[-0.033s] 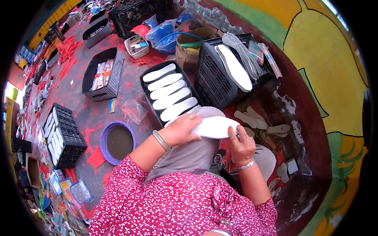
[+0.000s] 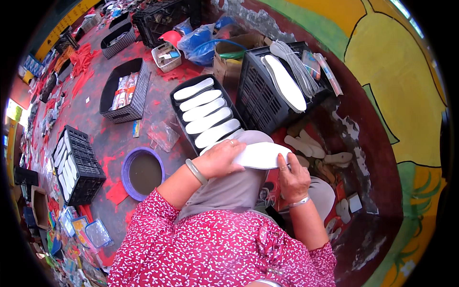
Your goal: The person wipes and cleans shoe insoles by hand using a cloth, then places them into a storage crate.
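A white insole point(image 2: 262, 155) with a thin dark edge lies across my knee, held at both ends. My left hand point(image 2: 221, 158) grips its left end, thumb at the near edge and fingers over the far side. At the right end, my right hand point(image 2: 293, 178) pinches it, with fingertips on the white face. Just beyond my knee, a dark rectangular basket point(image 2: 177, 106) holds several white insoles point(image 2: 206, 111) in a row. Another white insole point(image 2: 283, 82) rests on an upturned black crate point(image 2: 260, 93), beside a bundle of grey cord point(image 2: 300, 67).
To the left stand a purple basin point(image 2: 124, 173) of murky water and a black crate point(image 2: 88, 160) of white insoles. Farther off is a checked basket point(image 2: 131, 114) with packets. Loose insoles point(image 2: 306, 143) lie on the floor at right, by the painted wall point(image 2: 401, 86).
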The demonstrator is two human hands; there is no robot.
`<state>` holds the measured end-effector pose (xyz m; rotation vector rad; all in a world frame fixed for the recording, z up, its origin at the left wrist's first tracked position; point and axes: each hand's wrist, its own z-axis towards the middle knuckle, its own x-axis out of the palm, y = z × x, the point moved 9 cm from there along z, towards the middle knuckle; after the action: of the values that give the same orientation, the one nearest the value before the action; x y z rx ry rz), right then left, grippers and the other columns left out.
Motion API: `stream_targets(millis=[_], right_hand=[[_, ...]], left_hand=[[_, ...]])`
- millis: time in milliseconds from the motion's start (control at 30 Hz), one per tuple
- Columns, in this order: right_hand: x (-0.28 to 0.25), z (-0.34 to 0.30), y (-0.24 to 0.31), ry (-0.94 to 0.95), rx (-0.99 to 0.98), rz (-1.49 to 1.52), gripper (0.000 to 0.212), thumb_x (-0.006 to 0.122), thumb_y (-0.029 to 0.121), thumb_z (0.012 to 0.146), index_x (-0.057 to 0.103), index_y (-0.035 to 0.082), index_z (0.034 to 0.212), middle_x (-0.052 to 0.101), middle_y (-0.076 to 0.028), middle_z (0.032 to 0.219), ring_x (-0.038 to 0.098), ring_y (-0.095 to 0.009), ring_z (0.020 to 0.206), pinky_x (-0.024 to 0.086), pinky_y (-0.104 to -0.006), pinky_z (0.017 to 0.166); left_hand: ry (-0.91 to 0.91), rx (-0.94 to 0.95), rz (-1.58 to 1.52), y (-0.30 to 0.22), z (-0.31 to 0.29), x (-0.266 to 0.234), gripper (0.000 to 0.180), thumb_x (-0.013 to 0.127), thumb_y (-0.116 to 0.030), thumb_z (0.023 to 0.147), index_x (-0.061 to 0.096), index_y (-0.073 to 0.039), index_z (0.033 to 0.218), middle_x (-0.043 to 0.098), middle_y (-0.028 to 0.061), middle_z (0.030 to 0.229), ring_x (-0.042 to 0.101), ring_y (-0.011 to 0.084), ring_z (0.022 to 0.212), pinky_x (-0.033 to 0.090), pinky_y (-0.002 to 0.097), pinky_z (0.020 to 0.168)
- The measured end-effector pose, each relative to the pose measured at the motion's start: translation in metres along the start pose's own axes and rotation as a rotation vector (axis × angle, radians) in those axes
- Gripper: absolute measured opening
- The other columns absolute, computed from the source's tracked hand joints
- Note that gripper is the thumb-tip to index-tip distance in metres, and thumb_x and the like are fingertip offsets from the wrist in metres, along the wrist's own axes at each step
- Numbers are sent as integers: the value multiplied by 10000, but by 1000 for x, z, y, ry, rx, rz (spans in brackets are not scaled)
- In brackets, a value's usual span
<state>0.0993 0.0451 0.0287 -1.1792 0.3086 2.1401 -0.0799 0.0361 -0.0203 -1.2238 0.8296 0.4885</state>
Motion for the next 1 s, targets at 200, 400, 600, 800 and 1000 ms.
stream_targets(millis=[200,400,600,800,1000], right_hand=[[-11,13,3,-4,56,109,485,679,93,738,590,127,1213,586,-134,1150,611,-221,671,477,-317,581],[-27,-4,-13,-124,135,256,548,710,49,722,543,73,1244,583,-154,1173,645,-284,849,521,-331,658],[0,-5,-27,28,253,327,519,674,33,743,533,11,1242,591,-177,1152,642,-339,894,532,-367,709],[25,2,-27,145,285,369,509,671,59,752,543,34,1244,598,-168,1126,644,-329,856,528,-361,687],[43,11,-30,200,293,428,526,675,62,744,536,48,1252,611,-163,1072,644,-319,832,526,-355,675]], left_hand=[[-84,43,-102,7,-5,-8,615,749,-276,740,528,42,1217,572,197,1142,555,337,1055,443,372,929],[-140,-297,-518,65,-16,-12,570,792,-230,715,584,23,1181,589,126,1085,580,215,997,481,307,847],[-467,-648,-509,196,-39,-37,578,808,-239,705,597,38,1167,639,120,1085,602,168,944,483,294,839],[-526,-766,135,284,-26,-92,599,753,-313,697,571,22,1159,569,232,1118,560,359,1050,454,399,911],[-315,-809,244,354,20,-71,519,738,-254,722,568,-8,1146,553,210,1144,546,362,1084,448,405,944]])
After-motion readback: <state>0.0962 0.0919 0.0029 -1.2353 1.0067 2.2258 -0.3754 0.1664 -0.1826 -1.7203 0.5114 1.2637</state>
